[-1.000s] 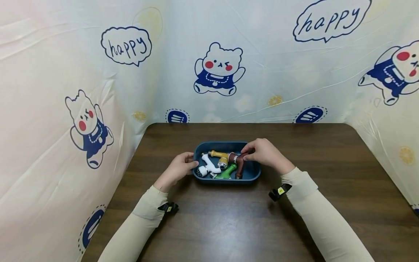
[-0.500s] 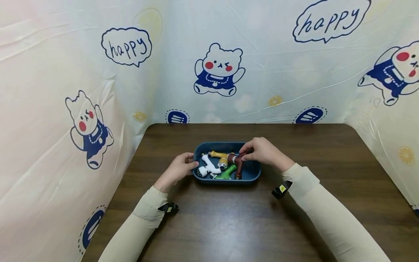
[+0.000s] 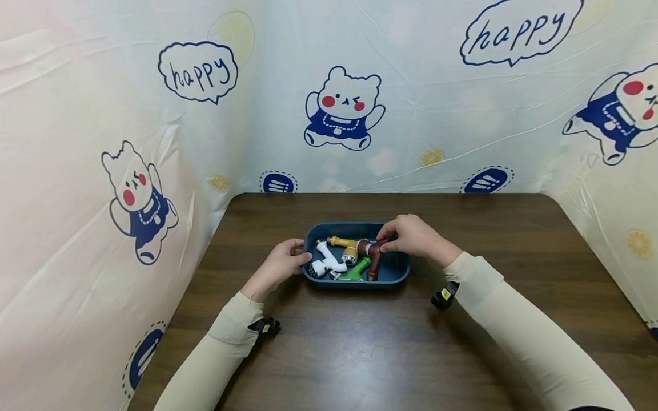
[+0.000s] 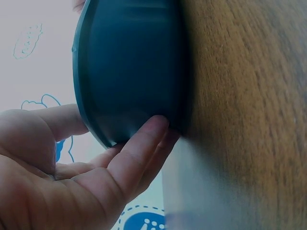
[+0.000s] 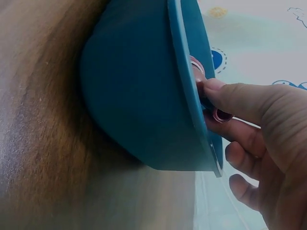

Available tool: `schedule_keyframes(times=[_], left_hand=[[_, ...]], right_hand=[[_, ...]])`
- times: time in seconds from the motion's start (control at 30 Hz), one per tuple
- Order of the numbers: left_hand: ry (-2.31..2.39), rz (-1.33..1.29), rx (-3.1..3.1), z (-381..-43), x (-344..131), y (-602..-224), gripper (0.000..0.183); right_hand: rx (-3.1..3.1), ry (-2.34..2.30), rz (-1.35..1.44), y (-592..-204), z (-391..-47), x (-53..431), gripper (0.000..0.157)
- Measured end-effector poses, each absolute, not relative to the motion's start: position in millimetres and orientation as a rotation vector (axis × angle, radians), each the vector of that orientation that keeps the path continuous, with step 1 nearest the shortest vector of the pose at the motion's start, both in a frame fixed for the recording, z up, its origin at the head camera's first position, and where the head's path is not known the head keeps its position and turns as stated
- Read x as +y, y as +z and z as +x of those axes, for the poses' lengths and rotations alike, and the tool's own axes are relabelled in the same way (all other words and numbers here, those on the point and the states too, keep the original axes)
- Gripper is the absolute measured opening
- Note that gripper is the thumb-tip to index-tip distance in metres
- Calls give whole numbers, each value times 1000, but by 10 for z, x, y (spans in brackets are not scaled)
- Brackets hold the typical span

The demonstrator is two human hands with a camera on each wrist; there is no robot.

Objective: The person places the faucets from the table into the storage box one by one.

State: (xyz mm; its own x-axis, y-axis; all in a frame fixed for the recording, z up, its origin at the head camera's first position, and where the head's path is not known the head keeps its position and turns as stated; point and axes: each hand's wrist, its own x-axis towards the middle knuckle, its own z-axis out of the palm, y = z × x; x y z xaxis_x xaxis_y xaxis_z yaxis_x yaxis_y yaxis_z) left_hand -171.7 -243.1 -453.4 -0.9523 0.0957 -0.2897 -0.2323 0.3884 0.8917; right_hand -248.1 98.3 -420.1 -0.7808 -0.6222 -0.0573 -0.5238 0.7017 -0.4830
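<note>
A blue oval plastic tub point(image 3: 396, 275) sits on the table, holding several plastic taps. My left hand point(image 3: 280, 265) grips its left end, thumb over the rim and fingers against the outer wall point(image 4: 134, 72) in the left wrist view. At the tub's right side, my right hand point(image 3: 413, 240) pinches a dark red-brown tap point(image 3: 375, 264) between thumb and forefinger; the tub wall hides most of it in the right wrist view. Left of it lie a yellow tap point(image 3: 343, 242), a white tap point(image 3: 330, 260) and a green tap point(image 3: 357, 271).
The brown wooden table point(image 3: 329, 354) stretches around the tub on all sides. A printed cloth curtain point(image 3: 411, 114) with cartoon bears hangs behind the table and along both sides. A black strap device point(image 3: 445, 295) sits on each wrist.
The lower end of the red-brown tap has shifted slightly left in the tub. My right wrist and forearm have swung a little outward to the right. My left hand stays put.
</note>
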Motion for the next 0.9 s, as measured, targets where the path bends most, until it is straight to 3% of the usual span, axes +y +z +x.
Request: schedule_keyframes(times=[0.9], left_hand=[[1598, -110, 2357, -1707, -2423, -4518, 48]], right_hand=[[2820, -437, -1078, -4253, -2489, 993, 13]])
